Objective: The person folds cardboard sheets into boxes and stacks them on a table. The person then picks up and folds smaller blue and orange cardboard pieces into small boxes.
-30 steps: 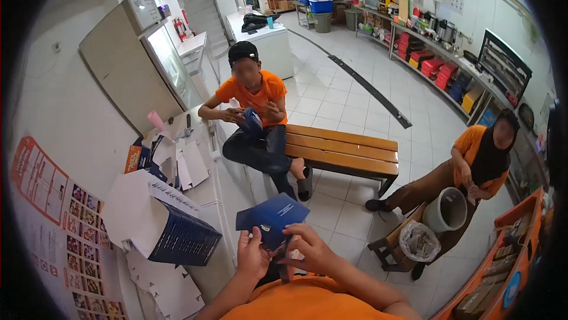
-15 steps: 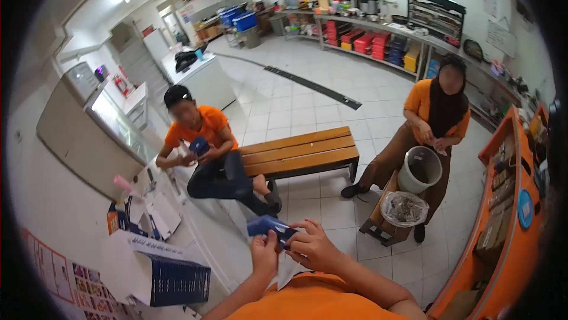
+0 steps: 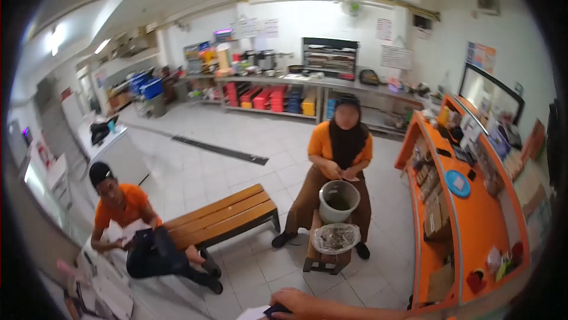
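Note:
At the bottom edge of the head view my right hand (image 3: 300,303) shows, its fingers closed on a dark blue folded card piece (image 3: 276,310). Most of the piece is cut off by the frame, and a white surface (image 3: 252,313) shows beside it, perhaps its inner side. My left hand is out of the picture. On the left, a seated co-worker in an orange shirt (image 3: 123,204) holds a similar dark blue and white piece (image 3: 142,237).
A wooden bench (image 3: 222,213) stands ahead. A second co-worker (image 3: 340,148) sits behind a grey bucket (image 3: 339,201) and a plastic-lined container (image 3: 336,238) on a small bench. An orange shelf counter (image 3: 473,219) with a blue plate (image 3: 457,184) runs along the right.
My view has swung right and up, so my left hand has left the picture and my right hand is lower in it. The left co-worker's piece now shows white panels.

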A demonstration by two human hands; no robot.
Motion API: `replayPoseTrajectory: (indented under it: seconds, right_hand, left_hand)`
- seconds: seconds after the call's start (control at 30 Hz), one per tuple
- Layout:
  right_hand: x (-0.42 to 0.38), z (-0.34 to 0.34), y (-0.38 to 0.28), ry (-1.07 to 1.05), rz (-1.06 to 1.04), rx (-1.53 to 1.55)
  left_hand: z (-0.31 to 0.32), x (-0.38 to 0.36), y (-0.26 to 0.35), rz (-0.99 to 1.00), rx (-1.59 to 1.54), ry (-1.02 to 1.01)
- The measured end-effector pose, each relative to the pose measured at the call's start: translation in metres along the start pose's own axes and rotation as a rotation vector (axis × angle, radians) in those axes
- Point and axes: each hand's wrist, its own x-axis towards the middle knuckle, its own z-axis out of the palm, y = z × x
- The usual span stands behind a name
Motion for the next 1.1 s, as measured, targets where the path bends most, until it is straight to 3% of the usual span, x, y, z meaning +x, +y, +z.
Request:
replayPoseTrajectory:
  seconds: [0.03, 0.07, 0.13, 0.17, 0.2, 0.23, 0.3, 0.33, 0.4, 0.43, 0.47, 0.5, 0.53, 0.6, 0.63, 0.7, 0.77, 0.83, 0.87, 0.9, 0.97, 1.0, 1.03, 1.1]
  right_hand:
    - [-0.006, -0.003, 0.001, 0.046, 0.111, 0.209]
    - [-0.013, -0.005, 0.000, 0.069, 0.236, 0.420]
    - [-0.023, -0.015, -0.007, 0.405, 0.253, 0.500]
    - [-0.023, -0.019, -0.013, 0.515, 0.298, 0.746]
    - [-0.024, -0.027, -0.020, 0.622, 0.374, 0.981]
    - [-0.023, -0.023, 0.006, 0.603, 0.074, 0.687]
    - [-0.008, -0.060, -0.003, 0.030, -0.005, 0.376]
    - [-0.006, -0.059, 0.009, -0.054, -0.042, 0.400]
    - [-0.003, -0.055, 0.034, -0.397, 0.036, 0.458]
    - [0.004, -0.063, 0.035, -0.380, 0.097, 0.645]
    - [0.014, -0.077, 0.035, -0.450, 0.097, 0.573]
    - [0.028, -0.084, 0.034, -0.506, 0.088, 0.498]
    - [0.039, -0.079, 0.033, -0.388, 0.108, 0.498]
    - [0.056, -0.051, 0.042, -0.072, 0.214, 0.657]
    - [0.069, -0.045, 0.035, -0.101, 0.195, 0.661]
    - [0.090, -0.031, 0.016, -0.316, 0.403, 1.178]
    - [0.105, -0.014, 0.009, -0.458, 0.343, 1.232]
    - [0.125, -0.006, 0.003, -0.455, 0.064, 0.899]
    - [0.138, -0.009, -0.017, -0.306, -0.019, 0.895]
    - [0.148, -0.004, -0.037, -0.313, -0.022, 0.899]
    - [0.162, 0.010, -0.069, 0.263, -0.370, 0.499]
    - [0.164, 0.017, -0.072, 0.254, -0.379, 0.497]
    - [0.169, 0.026, -0.069, -0.061, -0.426, 0.569]
    - [0.186, 0.046, -0.065, -0.713, -0.501, 0.665]
  left_hand:
    - [0.007, -0.001, -0.009, -0.394, -0.074, 0.047]
    - [0.013, 0.005, -0.021, -0.431, -0.118, 0.097]
    - [0.021, 0.007, -0.006, -0.223, 0.188, 0.291]
    - [0.025, 0.008, 0.018, -0.362, 0.144, 0.350]
    - [0.028, 0.008, 0.025, -0.253, 0.158, 0.392]
    - [0.029, 0.010, 0.042, -0.261, 0.059, 0.376]
    - [0.039, 0.017, 0.037, -0.091, 0.085, 0.409]
    - [0.042, 0.021, 0.036, -0.023, 0.278, 0.388]
    - [0.044, 0.029, 0.044, -0.087, 0.292, 0.324]
    - [0.046, 0.034, 0.040, -0.099, 0.305, 0.330]
    - [0.054, 0.038, 0.037, -0.136, 0.295, 0.396]
    - [0.057, 0.042, 0.033, -0.060, 0.527, 0.638]
    - [0.061, 0.045, 0.032, 0.009, 0.769, 0.862]
    - [0.063, 0.045, 0.051, -0.049, 0.696, 1.016]
    - [0.059, 0.042, 0.057, -0.057, 0.624, 1.124]
    - [0.058, 0.039, 0.039, -0.048, 0.568, 1.087]
    - [0.053, 0.029, 0.024, 0.040, 0.440, 1.231]
    - [0.034, 0.007, 0.015, 0.032, 0.495, 1.274]
    - [0.023, -0.005, 0.016, 0.111, 0.465, 1.280]
    - [0.015, -0.018, 0.018, 0.188, 0.431, 1.280]
    - [0.005, -0.042, 0.032, 0.231, 0.361, 1.265]
    - [0.004, -0.053, 0.036, 0.291, 0.183, 1.173]
    - [0.002, -0.063, 0.036, 0.351, 0.012, 1.077]
    - [-0.002, -0.079, 0.028, 0.376, 0.079, 1.129]
